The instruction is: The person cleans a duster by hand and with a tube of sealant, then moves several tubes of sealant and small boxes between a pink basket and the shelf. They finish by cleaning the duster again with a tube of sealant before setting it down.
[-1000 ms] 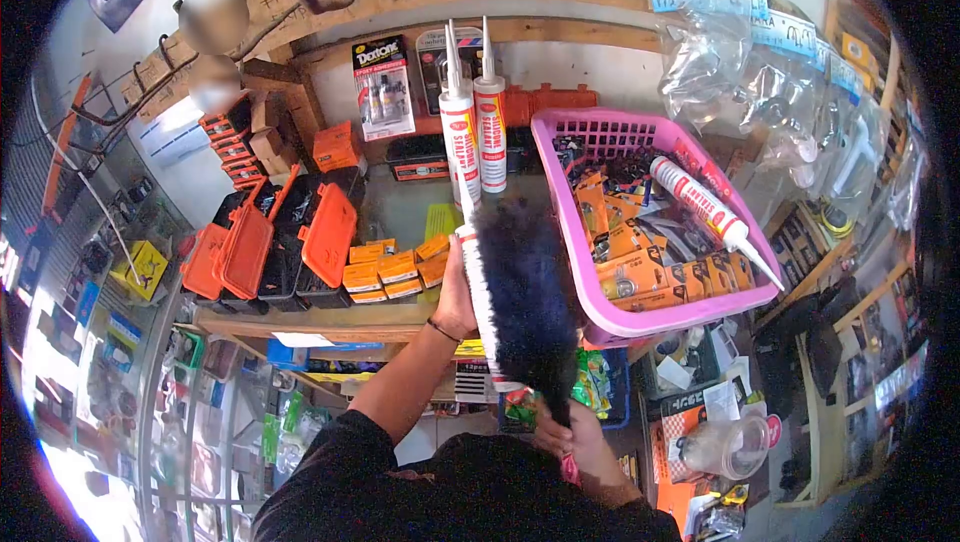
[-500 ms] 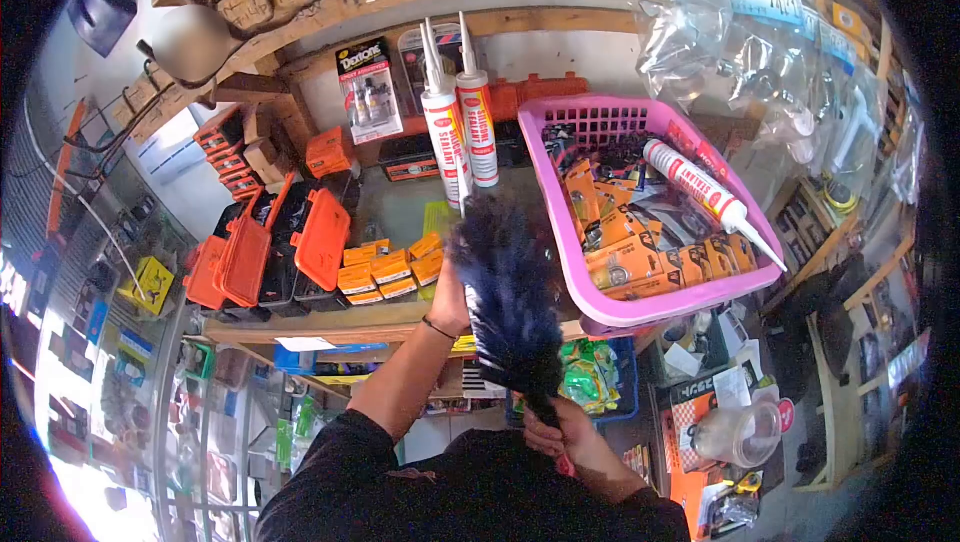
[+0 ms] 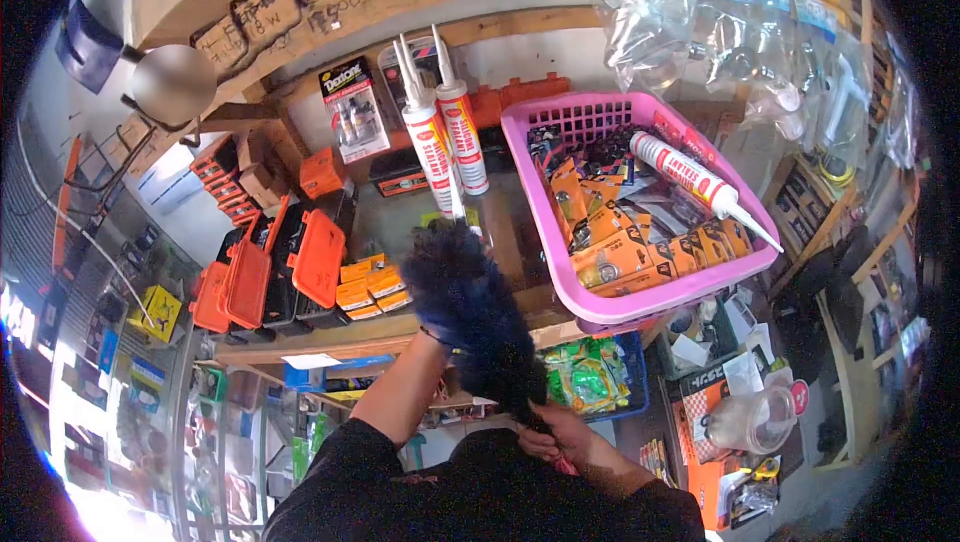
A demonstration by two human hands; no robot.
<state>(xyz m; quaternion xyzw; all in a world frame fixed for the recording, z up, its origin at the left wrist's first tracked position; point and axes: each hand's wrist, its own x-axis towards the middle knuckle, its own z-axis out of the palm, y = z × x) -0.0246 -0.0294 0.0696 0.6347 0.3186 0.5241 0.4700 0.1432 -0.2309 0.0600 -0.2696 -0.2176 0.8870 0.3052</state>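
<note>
A dark feather duster [image 3: 470,312] slants across the middle of the view, its fluffy head over the shelf edge. The fingers of my right hand [image 3: 555,434] are wrapped round its lower end, where a pink bit shows. My left hand [image 3: 432,334] is mostly behind the duster, with its fingers hidden; a dark band circles the wrist. Just beyond the duster head, white silicone sealant tubes [image 3: 430,147] stand upright with their nozzles up. To the right, a pink basket [image 3: 640,314] holds orange packets and another sealant tube [image 3: 685,174] lying on top.
Orange-lidded black cases [image 3: 318,257] and small orange boxes [image 3: 368,287] sit on the left of the shelf. Clear plastic bags [image 3: 650,32] hang at the upper right. Below the shelf is a blue bin of green packets [image 3: 590,377]; a clear jar [image 3: 755,422] stands lower right.
The duster head has moved left and toward me, covering more of my left hand. The view has shifted slightly, so the shelf items appear further left.
</note>
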